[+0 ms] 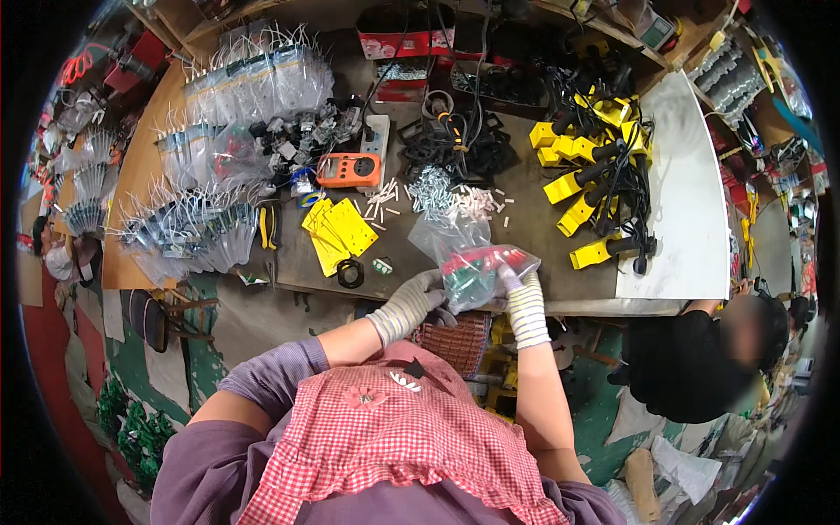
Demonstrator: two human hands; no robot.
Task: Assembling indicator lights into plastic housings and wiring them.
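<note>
At the table's near edge I hold a clear plastic bag (464, 284) with small red and green parts inside. My left hand (409, 306), in a striped glove, grips its left side. My right hand (522, 297), gloved the same way, is closed on its right side with the thumb on top. Just beyond the bag lie a heap of silver screws (430, 191) and scattered small white-pink pieces (477, 203). Left of the bag are a small green-and-white part (381, 265), a black ring (351, 273) and flat yellow plates (339, 232).
An orange multimeter (350, 170) lies beside a power strip (374, 144). Bundles of bagged wired parts (254, 92) cover the left side, near yellow-handled pliers (269, 225). Yellow parts with black cables (586, 188) lie right, beside a white board (678, 201). Another person (687, 359) sits at right.
</note>
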